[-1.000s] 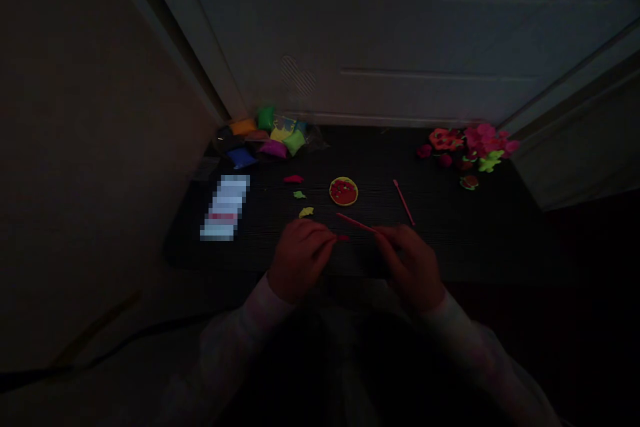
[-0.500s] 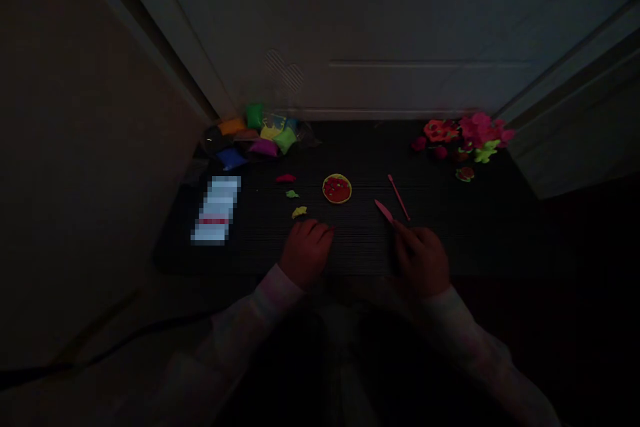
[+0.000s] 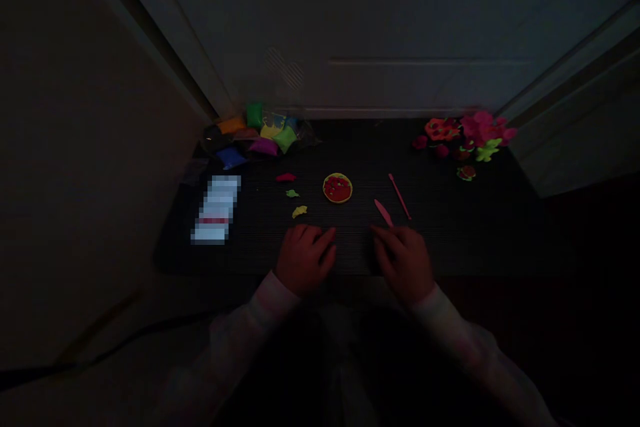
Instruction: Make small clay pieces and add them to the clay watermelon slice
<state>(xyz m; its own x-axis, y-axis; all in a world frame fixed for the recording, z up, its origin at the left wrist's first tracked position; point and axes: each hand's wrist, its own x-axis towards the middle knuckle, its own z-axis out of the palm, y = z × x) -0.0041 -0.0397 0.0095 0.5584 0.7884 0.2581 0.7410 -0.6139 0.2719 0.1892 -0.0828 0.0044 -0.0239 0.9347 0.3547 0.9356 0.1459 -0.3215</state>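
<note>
In dim light, my left hand (image 3: pixel 305 260) hovers at the table's front edge, index finger and thumb apart, and I see nothing held in it. My right hand (image 3: pixel 406 261) is opposite, palm down with index finger and thumb apart, just below a pink toy knife (image 3: pixel 383 211) whose handle end is hidden by the fingers. Between and beyond the hands lies a round clay pizza (image 3: pixel 337 188), red with a yellow rim and small red and green bits. Left of it are a red clay piece (image 3: pixel 286 177), a green scrap (image 3: pixel 293 193) and a yellow scrap (image 3: pixel 299 211).
A thin pink modelling stick (image 3: pixel 399 196) lies right of the knife. Coloured clay packets (image 3: pixel 263 145) fill the back left of the dark table (image 3: pixel 360 147). A pixelated bright rectangle (image 3: pixel 217 209) is at left. Pink, orange and yellow-green clay shapes (image 3: pixel 483 130) crowd the back right.
My right hand has let go of the knife and moved left, towards my left hand. The left hand's index finger and thumb have spread; a small red bit at its fingertips no longer shows.
</note>
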